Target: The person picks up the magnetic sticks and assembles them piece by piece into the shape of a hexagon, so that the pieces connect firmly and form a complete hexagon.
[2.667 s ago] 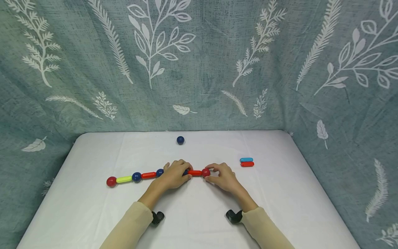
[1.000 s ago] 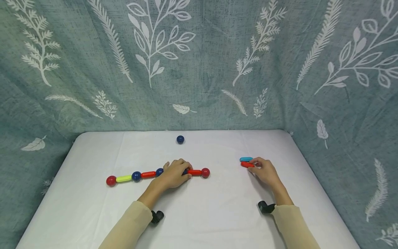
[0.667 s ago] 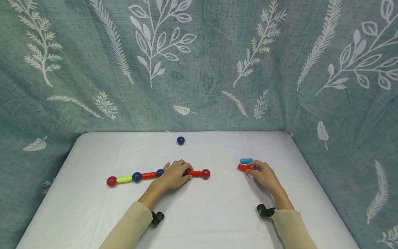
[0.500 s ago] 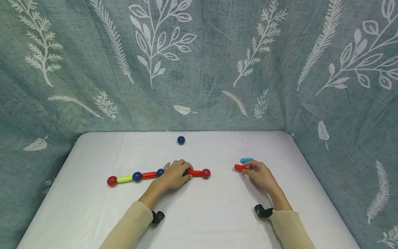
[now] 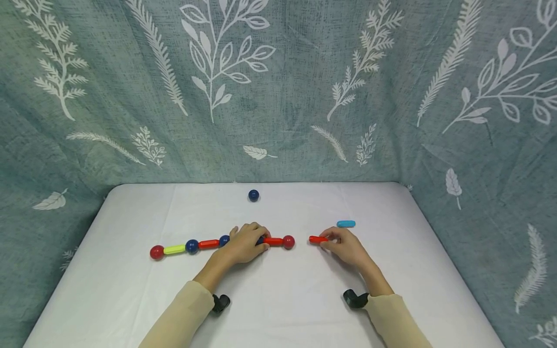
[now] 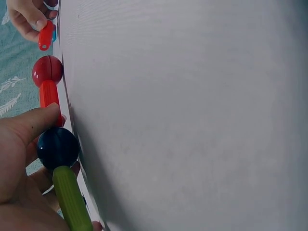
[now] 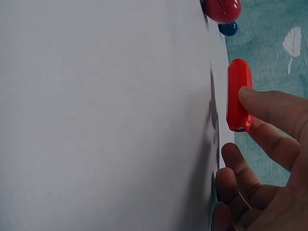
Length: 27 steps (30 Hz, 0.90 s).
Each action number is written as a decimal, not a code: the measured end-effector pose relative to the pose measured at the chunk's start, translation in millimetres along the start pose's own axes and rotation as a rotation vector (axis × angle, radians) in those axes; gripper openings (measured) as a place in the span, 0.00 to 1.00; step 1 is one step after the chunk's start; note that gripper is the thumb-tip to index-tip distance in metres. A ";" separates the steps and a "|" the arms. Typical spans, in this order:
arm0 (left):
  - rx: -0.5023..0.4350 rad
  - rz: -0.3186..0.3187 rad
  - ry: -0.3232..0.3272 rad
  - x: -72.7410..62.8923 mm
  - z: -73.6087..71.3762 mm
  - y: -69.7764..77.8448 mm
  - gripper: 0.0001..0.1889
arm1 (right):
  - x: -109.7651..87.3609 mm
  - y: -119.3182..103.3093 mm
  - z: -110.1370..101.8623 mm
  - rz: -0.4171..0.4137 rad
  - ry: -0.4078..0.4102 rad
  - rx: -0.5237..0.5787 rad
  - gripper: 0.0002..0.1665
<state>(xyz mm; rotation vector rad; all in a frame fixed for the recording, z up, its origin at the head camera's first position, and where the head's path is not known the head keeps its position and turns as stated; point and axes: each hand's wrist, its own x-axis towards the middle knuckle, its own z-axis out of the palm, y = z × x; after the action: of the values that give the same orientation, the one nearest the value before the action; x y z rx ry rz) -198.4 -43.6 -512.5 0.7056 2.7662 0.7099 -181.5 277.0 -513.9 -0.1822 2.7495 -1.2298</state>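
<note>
A chain of magnetic rods and balls lies across the table, from a left red ball (image 5: 157, 252) to a right red ball (image 5: 289, 242). My left hand (image 5: 245, 244) covers its middle. In the left wrist view, the thumb and fingers pinch a red rod of the chain (image 6: 49, 95) beside a blue ball (image 6: 57, 147), with a green rod (image 6: 72, 199) under the palm. My right hand (image 5: 344, 245) pinches a loose red magnetic rod (image 5: 316, 239) between thumb and forefinger, a small gap right of the chain's end. The right wrist view shows that rod (image 7: 237, 103) over the table.
A loose blue ball (image 5: 254, 195) sits near the table's far edge. One light blue rod (image 5: 346, 224) lies behind my right hand. The white table (image 5: 278, 299) backs onto a leaf-patterned green curtain (image 5: 296, 96).
My right hand let go of the chain's right end, went right, picked up the red rod from beside the light blue one, and brought it left. My left hand stayed put.
</note>
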 end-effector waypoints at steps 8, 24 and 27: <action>-0.001 0.002 0.003 0.9 0.4 -1.1 0.12 | 5.3 -8.2 16.2 -0.033 -0.035 -0.024 0.09; 0.005 0.001 0.003 0.5 0.0 -1.2 0.12 | 10.6 -21.9 31.2 -0.056 -0.041 -0.037 0.08; 0.025 0.001 -0.002 0.1 -1.4 0.5 0.12 | 11.3 -22.5 31.6 -0.043 -0.041 -0.035 0.08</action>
<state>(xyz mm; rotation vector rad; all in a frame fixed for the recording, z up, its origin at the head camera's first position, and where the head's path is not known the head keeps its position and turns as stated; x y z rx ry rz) -198.7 -43.8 -511.1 0.7120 2.7783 0.6750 -186.2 237.2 -518.6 -0.2675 2.7469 -1.1756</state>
